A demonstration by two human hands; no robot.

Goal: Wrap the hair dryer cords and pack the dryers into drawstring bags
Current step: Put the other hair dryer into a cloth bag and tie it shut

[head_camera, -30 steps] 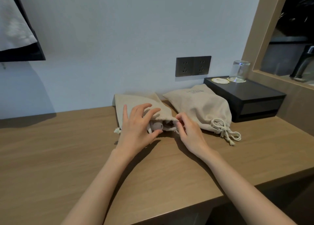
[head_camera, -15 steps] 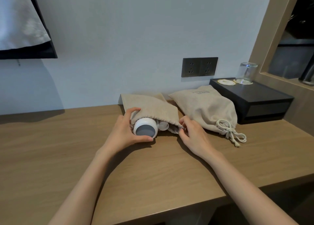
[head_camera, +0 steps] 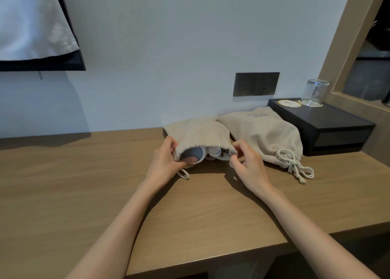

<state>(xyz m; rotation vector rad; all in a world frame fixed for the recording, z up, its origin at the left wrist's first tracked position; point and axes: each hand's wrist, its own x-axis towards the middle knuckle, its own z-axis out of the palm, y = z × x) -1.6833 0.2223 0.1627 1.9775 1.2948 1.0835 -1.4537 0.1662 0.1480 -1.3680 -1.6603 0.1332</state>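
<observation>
While I watch through the head camera, my left hand grips the left edge of the mouth of the open beige cloth drawstring bag, just right of the frame's centre. Its fingers curl round the hem and its thumb lies across the grey round end of the white hair dryer. The dryer sits inside the bag's mouth, with only that end and a bit of white body showing. My right hand pinches the right edge of the same mouth between thumb and curled fingers. A loop of pale drawstring cord pokes out below my left hand onto the light brown wooden desk.

Just to the right, touching the open bag, lies a second beige cloth bag, full, its knotted drawstring trailing on the desk. At the right of the frame a flat black box carries an upturned clear glass and a round white coaster. A dark double wall socket sits above the bags.
</observation>
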